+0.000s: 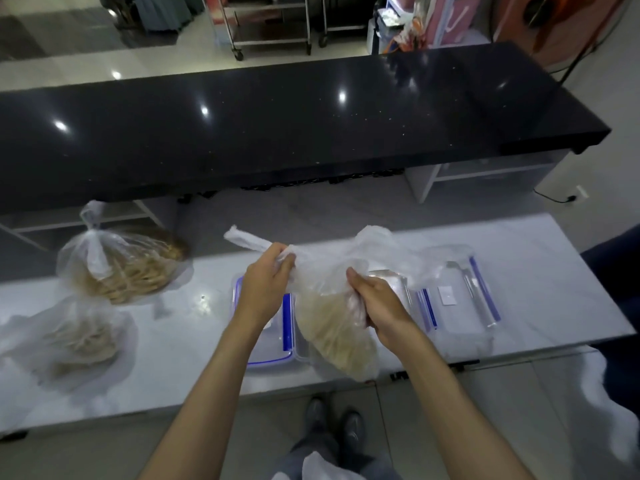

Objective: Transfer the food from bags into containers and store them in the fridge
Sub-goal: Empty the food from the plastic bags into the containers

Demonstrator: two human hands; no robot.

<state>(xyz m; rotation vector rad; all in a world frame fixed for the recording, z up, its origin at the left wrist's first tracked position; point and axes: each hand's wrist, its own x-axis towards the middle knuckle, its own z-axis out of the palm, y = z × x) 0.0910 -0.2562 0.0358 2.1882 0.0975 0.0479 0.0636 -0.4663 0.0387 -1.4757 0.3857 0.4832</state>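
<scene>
Your right hand gripped bag | left hand pinched its neck | containers unfilled, fridge pending.

Both bare forearms are extended forward. The left hand is curled in a pinch; the right hand is clenched, knuckles up.

Glossy black counter, pale tiled floor, steel trolleys beyond
</scene>
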